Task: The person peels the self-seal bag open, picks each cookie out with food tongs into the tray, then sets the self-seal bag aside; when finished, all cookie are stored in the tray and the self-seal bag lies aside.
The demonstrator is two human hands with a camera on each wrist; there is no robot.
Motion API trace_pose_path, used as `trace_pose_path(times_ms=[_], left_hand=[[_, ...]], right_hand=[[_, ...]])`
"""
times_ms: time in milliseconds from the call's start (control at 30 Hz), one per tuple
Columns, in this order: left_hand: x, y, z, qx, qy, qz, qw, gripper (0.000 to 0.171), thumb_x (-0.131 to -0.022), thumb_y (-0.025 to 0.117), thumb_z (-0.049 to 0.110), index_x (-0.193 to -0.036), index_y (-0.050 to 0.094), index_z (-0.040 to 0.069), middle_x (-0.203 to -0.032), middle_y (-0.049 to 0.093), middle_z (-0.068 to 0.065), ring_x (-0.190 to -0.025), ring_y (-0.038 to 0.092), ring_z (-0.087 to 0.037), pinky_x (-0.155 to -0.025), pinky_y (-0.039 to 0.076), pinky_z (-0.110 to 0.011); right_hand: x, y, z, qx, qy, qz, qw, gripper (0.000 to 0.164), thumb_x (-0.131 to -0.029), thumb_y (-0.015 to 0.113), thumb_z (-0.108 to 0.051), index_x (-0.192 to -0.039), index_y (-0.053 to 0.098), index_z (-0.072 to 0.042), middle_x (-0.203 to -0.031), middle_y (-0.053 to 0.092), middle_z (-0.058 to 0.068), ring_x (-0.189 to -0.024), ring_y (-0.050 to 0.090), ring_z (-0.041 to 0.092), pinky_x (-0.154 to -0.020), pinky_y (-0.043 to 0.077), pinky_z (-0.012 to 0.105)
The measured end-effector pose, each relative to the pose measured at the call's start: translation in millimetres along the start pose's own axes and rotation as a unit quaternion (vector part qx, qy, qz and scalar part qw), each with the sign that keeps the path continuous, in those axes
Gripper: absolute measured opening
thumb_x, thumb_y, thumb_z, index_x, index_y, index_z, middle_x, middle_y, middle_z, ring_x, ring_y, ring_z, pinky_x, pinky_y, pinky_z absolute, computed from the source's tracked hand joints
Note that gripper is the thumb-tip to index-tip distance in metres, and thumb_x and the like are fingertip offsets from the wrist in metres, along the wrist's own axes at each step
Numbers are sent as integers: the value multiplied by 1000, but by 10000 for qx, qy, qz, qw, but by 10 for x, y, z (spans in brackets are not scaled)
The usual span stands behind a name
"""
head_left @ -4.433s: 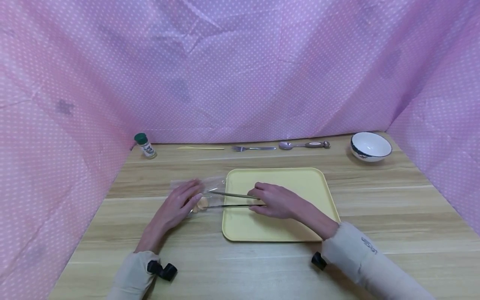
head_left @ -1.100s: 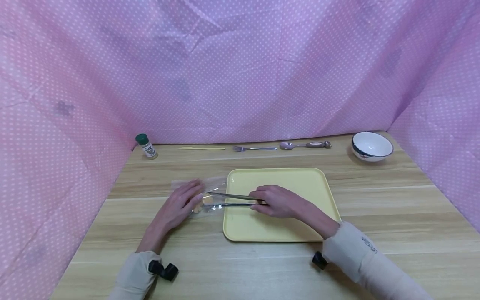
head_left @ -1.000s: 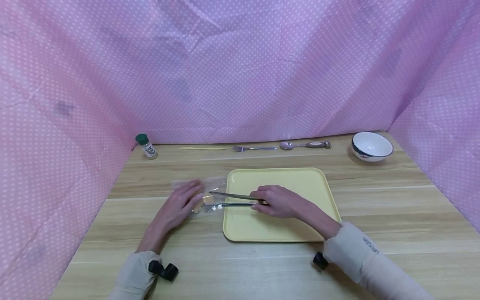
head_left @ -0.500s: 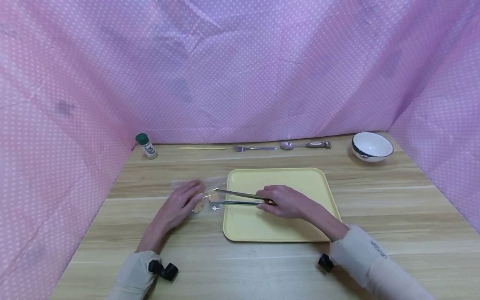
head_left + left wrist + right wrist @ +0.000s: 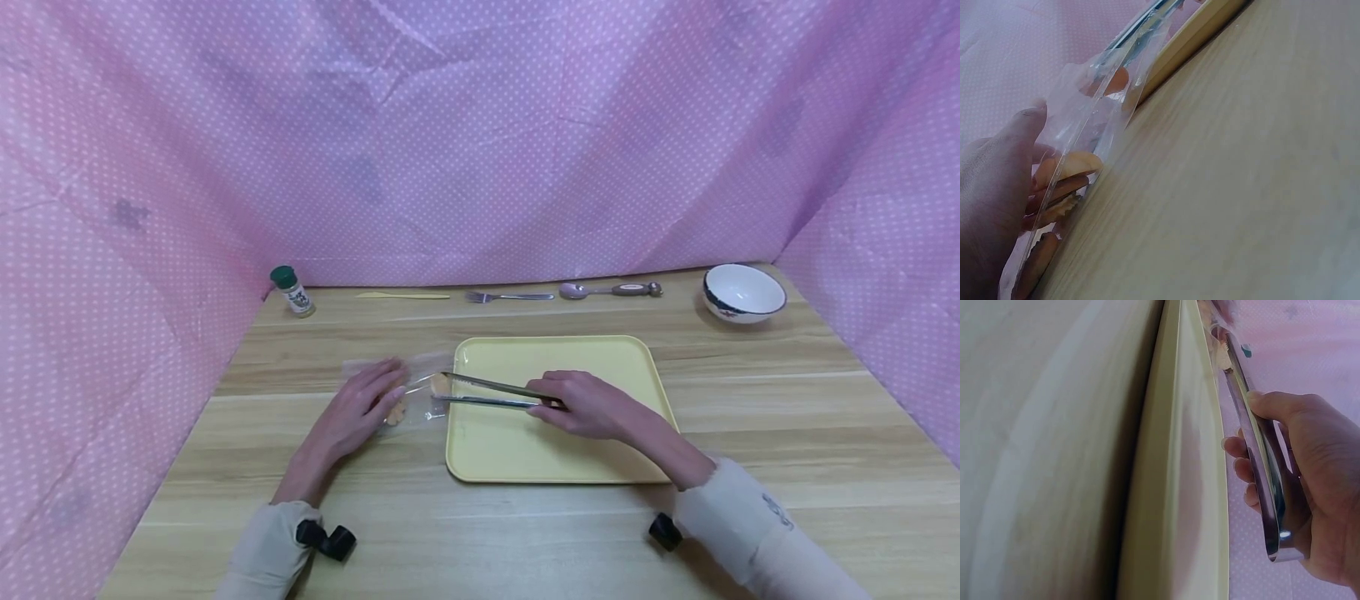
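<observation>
My left hand holds a clear plastic bag low over the wooden table, left of the tray. Several tan biscuits, some with wavy edges, sit inside it. My right hand grips metal tongs, thumb on one arm and fingertips along the other. At the bag's mouth, the tong tips have a round biscuit between them, close to the left rim of the yellow tray. The plastic overlaps the tong tips in the left wrist view.
Along the back lie a yellow knife, a fork and a spoon. A green-capped shaker stands at back left, a white bowl at back right. A pink dotted curtain closes the space behind.
My right hand has drawn the tongs rightward, bringing a biscuit from deeper in the bag to its mouth. The tong arms are closer together. My left hand has stayed in place.
</observation>
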State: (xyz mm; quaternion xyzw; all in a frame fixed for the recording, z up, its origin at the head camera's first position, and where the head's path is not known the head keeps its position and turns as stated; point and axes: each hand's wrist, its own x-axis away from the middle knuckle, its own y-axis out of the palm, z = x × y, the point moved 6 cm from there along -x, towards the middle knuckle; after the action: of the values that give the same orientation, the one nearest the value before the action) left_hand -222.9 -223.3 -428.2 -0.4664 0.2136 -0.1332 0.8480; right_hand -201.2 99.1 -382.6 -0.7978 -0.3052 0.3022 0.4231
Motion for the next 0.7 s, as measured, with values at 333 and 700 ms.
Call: trace_pose_path(times_ms=[333, 700], left_hand=[[-3, -12, 6, -21, 212, 112, 9997, 41, -109, 54, 28, -143, 62, 7, -153, 51, -18, -142, 44, -41, -117, 31, -60], [-1, -13, -1, 6, 160, 59, 9999, 42, -109, 53, 29, -144, 61, 6, -154, 50, -18, -143, 43, -40, -117, 30, -60]], right_hand=[[122, -55, 70, -21, 138, 109, 9998, 21, -101, 69, -14, -119, 70, -2, -82, 55, -8, -66, 44, 2, -58, 44, 22], [236, -115, 174, 85, 273, 206, 9994, 23, -101, 69, -13, -120, 71, 0, -86, 58, -7, -69, 47, 3, -61, 46, 24]])
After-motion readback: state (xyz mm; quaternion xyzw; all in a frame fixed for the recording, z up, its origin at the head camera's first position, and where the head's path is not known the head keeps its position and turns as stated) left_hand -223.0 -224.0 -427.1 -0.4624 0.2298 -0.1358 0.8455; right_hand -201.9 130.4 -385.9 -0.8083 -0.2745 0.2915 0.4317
